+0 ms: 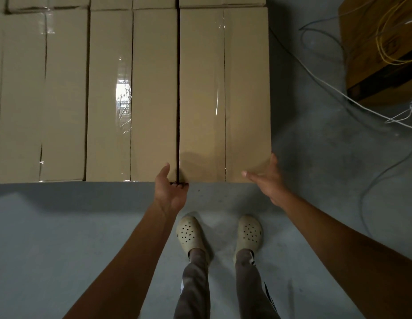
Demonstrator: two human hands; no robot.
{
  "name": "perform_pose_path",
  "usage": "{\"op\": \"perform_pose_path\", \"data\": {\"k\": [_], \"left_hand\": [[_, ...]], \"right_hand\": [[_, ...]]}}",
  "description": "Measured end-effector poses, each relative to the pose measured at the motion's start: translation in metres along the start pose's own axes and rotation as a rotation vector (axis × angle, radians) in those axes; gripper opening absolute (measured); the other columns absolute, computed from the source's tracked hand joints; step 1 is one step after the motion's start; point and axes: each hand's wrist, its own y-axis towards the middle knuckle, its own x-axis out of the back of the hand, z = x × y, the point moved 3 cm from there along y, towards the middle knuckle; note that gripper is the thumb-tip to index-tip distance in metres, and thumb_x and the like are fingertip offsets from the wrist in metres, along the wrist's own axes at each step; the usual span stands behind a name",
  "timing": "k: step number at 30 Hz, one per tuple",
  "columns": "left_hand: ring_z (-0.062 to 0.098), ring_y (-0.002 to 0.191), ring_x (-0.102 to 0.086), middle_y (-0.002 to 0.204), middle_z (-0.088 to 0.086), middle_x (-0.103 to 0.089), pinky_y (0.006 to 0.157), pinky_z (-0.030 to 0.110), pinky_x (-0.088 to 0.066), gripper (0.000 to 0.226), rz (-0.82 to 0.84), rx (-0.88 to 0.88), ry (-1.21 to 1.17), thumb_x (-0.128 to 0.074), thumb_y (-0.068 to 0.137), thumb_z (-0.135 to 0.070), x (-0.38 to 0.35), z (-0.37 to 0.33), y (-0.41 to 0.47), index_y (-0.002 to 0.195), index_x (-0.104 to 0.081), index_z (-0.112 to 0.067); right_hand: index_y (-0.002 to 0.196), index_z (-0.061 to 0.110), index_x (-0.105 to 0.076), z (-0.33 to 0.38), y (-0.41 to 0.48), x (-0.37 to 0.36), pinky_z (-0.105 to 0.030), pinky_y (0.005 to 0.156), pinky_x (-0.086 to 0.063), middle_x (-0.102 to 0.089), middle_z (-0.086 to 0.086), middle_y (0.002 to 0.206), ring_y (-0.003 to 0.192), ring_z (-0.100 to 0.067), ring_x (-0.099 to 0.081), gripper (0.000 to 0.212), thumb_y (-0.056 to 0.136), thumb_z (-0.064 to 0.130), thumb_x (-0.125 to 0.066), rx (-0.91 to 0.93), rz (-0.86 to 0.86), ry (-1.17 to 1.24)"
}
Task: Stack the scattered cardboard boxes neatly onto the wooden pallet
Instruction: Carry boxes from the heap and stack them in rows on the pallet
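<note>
A grey concrete floor (85,226) fills the lower view. Above it, tan cardboard boxes sealed with clear tape stand side by side in a tight row, their near edges flush: a left box (39,100), a middle box (131,88) and a right box (223,88), with more behind. A yellow-brown carton (380,54) sits far right, draped in loose white and yellow cables (361,111). The left hand (169,192) is at the gap between the middle and right boxes, its grip pinching the middle box's near corner, thumb on top. The right hand (267,180), blurred, has its grip spread at the right box's near right corner. Cream perforated clogs (191,236) stand below.
</note>
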Motion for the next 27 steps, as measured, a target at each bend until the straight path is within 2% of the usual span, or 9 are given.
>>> {"op": "perform_pose_path", "data": {"k": [9,13,16,18,20,22,23,25,27], "left_hand": [[0.029,0.132,-0.051,0.137,0.015,-0.054,0.119,0.041,-0.032,0.046,-0.002,0.051,-0.046,-0.052,0.102,-0.029,0.001,0.003,-0.005,0.138,-0.047,-0.002],[0.028,0.129,-0.052,0.133,0.015,-0.056,0.119,0.04,-0.032,0.041,0.002,0.051,0.017,-0.051,0.101,-0.028,-0.002,0.001,-0.015,0.131,-0.049,0.0],[0.025,0.097,-0.055,0.108,0.014,-0.055,0.089,0.033,-0.044,0.027,-0.013,0.051,0.137,-0.051,0.101,-0.027,-0.007,0.001,-0.025,0.107,-0.053,-0.001],[0.023,0.075,-0.043,0.09,0.012,-0.043,0.069,0.031,-0.037,0.023,-0.072,0.055,0.288,-0.05,0.1,-0.027,-0.012,0.003,-0.032,0.103,-0.047,-0.004],[0.026,0.082,-0.046,0.096,0.012,-0.042,0.075,0.034,-0.042,0.029,-0.136,0.013,0.488,-0.051,0.098,-0.028,-0.016,0.011,-0.042,0.12,-0.042,-0.011],[0.027,0.11,-0.05,0.12,0.01,-0.047,0.1,0.042,-0.04,0.045,-0.226,-0.209,0.672,-0.055,0.095,-0.028,-0.016,0.017,-0.051,0.136,-0.044,-0.012],[0.026,0.115,-0.049,0.127,0.008,-0.048,0.105,0.041,-0.038,0.052,-0.234,-0.428,0.795,-0.055,0.092,-0.031,-0.015,0.017,-0.054,0.139,-0.045,-0.01],[0.028,0.123,-0.046,0.137,0.014,-0.049,0.108,0.041,-0.038,0.061,-0.1,-0.91,1.196,-0.047,0.085,-0.037,-0.014,0.017,-0.056,0.137,-0.049,-0.005],[0.036,0.145,-0.029,0.154,0.022,-0.035,0.117,0.046,-0.027,0.065,0.041,-1.169,1.575,-0.043,0.089,-0.036,-0.011,0.016,-0.036,0.145,-0.044,-0.003]], "right_hand": [[0.147,0.019,-0.032,0.008,-0.001,-0.004,-0.036,0.105,-0.047,-0.056,0.0,0.136,0.122,-0.019,-0.055,0.096,0.072,0.017,-0.091,0.075,-0.048,0.009],[0.144,0.02,-0.033,0.013,-0.004,-0.004,-0.034,0.1,-0.046,-0.056,-0.001,0.134,0.119,-0.02,-0.056,0.095,0.07,0.025,-0.091,0.024,-0.041,-0.045],[0.158,0.018,-0.012,0.02,-0.007,-0.006,-0.045,0.111,-0.044,-0.044,-0.011,0.15,0.135,-0.031,-0.048,0.132,0.056,0.051,-0.089,0.004,-0.069,-0.125],[0.16,0.013,0.007,0.025,-0.012,-0.01,-0.045,0.118,-0.034,-0.026,-0.015,0.161,0.146,-0.035,-0.032,0.135,0.069,0.042,-0.088,0.012,-0.083,-0.182],[0.159,0.011,0.015,0.027,-0.017,-0.012,-0.045,0.12,-0.027,-0.013,-0.016,0.165,0.15,-0.036,-0.021,0.132,0.077,0.039,-0.085,0.034,-0.093,-0.244],[0.159,0.012,0.015,0.024,-0.018,-0.014,-0.045,0.119,-0.026,-0.011,-0.015,0.166,0.15,-0.037,-0.019,0.131,0.079,0.04,-0.084,0.043,-0.1,-0.273],[0.159,0.012,0.015,0.023,-0.02,-0.014,-0.045,0.118,-0.027,-0.012,-0.015,0.165,0.149,-0.037,-0.021,0.131,0.078,0.039,-0.084,0.041,-0.1,-0.265],[0.159,0.013,0.014,0.024,-0.019,-0.014,-0.044,0.117,-0.03,-0.017,-0.017,0.163,0.147,-0.036,-0.025,0.132,0.077,0.038,-0.086,0.04,-0.101,-0.241],[0.159,0.011,0.012,0.024,-0.017,-0.013,-0.042,0.117,-0.032,-0.022,-0.018,0.161,0.146,-0.035,-0.029,0.133,0.075,0.037,-0.088,0.043,-0.108,-0.23]]}}
